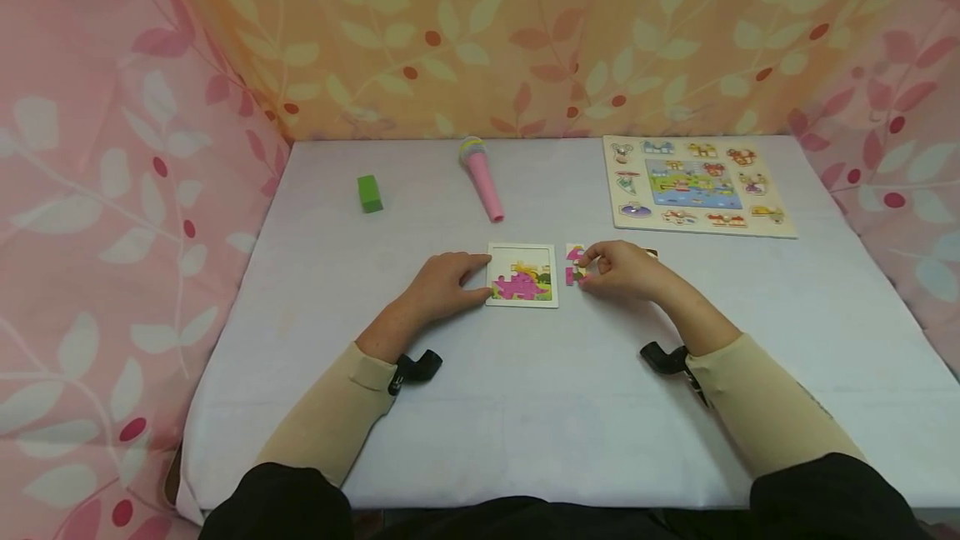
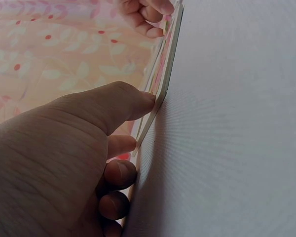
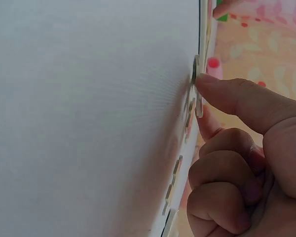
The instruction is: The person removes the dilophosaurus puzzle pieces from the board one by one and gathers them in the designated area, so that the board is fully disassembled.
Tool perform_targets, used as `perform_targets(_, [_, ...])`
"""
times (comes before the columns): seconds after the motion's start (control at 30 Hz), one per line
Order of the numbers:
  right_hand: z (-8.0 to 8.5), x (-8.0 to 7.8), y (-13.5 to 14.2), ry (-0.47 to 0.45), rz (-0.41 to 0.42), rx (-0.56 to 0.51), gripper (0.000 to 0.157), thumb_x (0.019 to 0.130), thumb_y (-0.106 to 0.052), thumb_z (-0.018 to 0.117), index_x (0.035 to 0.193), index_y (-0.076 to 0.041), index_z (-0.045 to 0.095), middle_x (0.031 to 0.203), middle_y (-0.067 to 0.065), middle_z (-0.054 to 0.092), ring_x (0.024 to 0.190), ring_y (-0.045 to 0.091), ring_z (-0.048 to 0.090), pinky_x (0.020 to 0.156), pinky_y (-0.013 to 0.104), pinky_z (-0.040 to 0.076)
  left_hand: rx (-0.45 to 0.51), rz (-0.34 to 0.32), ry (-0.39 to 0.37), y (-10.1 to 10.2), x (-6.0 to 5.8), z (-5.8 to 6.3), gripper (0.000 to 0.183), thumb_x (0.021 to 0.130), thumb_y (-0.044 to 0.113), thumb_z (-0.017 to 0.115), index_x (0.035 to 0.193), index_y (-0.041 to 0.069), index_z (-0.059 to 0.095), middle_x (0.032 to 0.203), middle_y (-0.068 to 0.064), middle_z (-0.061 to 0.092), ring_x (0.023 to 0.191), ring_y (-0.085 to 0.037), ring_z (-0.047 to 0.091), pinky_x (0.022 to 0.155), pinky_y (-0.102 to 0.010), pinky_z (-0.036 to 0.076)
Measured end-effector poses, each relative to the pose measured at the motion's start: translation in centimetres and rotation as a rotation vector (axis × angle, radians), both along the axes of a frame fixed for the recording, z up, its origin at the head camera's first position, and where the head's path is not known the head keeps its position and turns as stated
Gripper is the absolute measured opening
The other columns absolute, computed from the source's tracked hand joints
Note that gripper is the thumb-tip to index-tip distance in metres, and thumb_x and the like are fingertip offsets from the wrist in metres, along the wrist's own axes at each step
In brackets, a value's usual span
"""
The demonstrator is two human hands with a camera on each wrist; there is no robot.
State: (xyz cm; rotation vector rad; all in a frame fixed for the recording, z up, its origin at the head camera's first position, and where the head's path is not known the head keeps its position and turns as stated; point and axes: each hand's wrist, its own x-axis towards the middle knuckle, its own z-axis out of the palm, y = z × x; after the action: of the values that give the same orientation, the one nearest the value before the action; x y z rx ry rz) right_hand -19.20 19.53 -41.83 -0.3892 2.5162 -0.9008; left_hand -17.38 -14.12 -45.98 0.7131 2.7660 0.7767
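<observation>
The puzzle frame (image 1: 504, 262) is laid flat on the table (image 1: 540, 407), part-filled with joined pieces (image 1: 522, 286). Its left rim is touched at two spots by the left hand (image 1: 442, 284), thumb and index finger held apart, presumably so that sliding is prevented. One puzzle piece (image 3: 198, 96) is pinched between the right hand's (image 1: 626, 270) thumb and index fingers. Loose pieces (image 1: 570, 276) are laid just beside the frame, likely for easy reach. Pink microphone (image 1: 483, 182), green block (image 1: 370, 193) and picture board (image 1: 697, 186) are set farther back. No brand or writing can be read.
</observation>
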Motion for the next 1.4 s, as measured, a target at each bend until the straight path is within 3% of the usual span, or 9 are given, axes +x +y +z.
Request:
perform_targets(0.33, [0.0, 0.2, -0.4, 0.05, 0.008, 0.086, 0.031, 0.089, -0.017, 0.079, 0.113, -0.002, 0.068, 0.069, 0.004, 0.048, 0.066, 0.019, 0.045, 0.064, 0.036, 0.035, -0.005, -0.001, -0.001, 0.1, 0.1, 0.2, 0.063, 0.094, 0.04, 0.073, 0.149, 0.015, 0.056, 0.078, -0.002, 0.048, 0.081, -0.018, 0.048, 0.078, -0.037, 0.039])
perform_targets(0.57, [1.2, 0.5, -0.4, 0.082, -0.013, 0.095, 0.034, 0.088, -0.021, 0.08, 0.117, -0.006, 0.068, 0.073, 0.006, 0.049, 0.067, 0.02, 0.046, 0.062, 0.035, 0.036, 0.007, -0.007, -0.005, 0.1, 0.2, 0.3, 0.062, 0.094, 0.039, 0.073, 0.149, 0.014, 0.056, 0.078, -0.002, 0.048, 0.079, -0.018, 0.047, 0.077, -0.036, 0.039])
perform_targets(0.9, [3.6, 1.0, -0.7, 0.169, -0.049, 0.07, 0.041, 0.092, -0.034, 0.078, 0.12, -0.006, 0.069, 0.072, 0.007, 0.048, 0.061, 0.022, 0.044, 0.054, 0.034, 0.035, -0.006, 0.001, 0.003, 0.1, 0.2, 0.2, 0.063, 0.094, 0.039, 0.073, 0.149, 0.014, 0.056, 0.083, -0.002, 0.051, 0.094, -0.02, 0.05, 0.09, -0.039, 0.042])
perform_targets(1.13, [4.6, 0.5, -1.2, 0.214, -0.053, 0.079, 0.039, 0.092, -0.036, 0.078, 0.117, -0.007, 0.07, 0.061, 0.003, 0.043, 0.055, 0.021, 0.039, 0.054, 0.035, 0.033, -0.003, -0.006, 0.013, 0.1, 0.1, 0.1, 0.061, 0.095, 0.038, 0.072, 0.148, 0.014, 0.057, 0.079, -0.003, 0.048, 0.087, -0.02, 0.049, 0.085, -0.039, 0.04])
perform_targets(1.4, [5.1, -0.1, -2.7, 0.216, -0.05, 0.101, 0.038, 0.09, -0.038, 0.079, 0.115, -0.011, 0.071, 0.07, 0.006, 0.051, 0.066, 0.024, 0.046, 0.059, 0.037, 0.039, -0.012, -0.01, 0.018, 0.0, -0.1, -0.1, 0.061, 0.095, 0.039, 0.072, 0.148, 0.014, 0.057, 0.078, -0.002, 0.047, 0.085, -0.019, 0.048, 0.084, -0.038, 0.039])
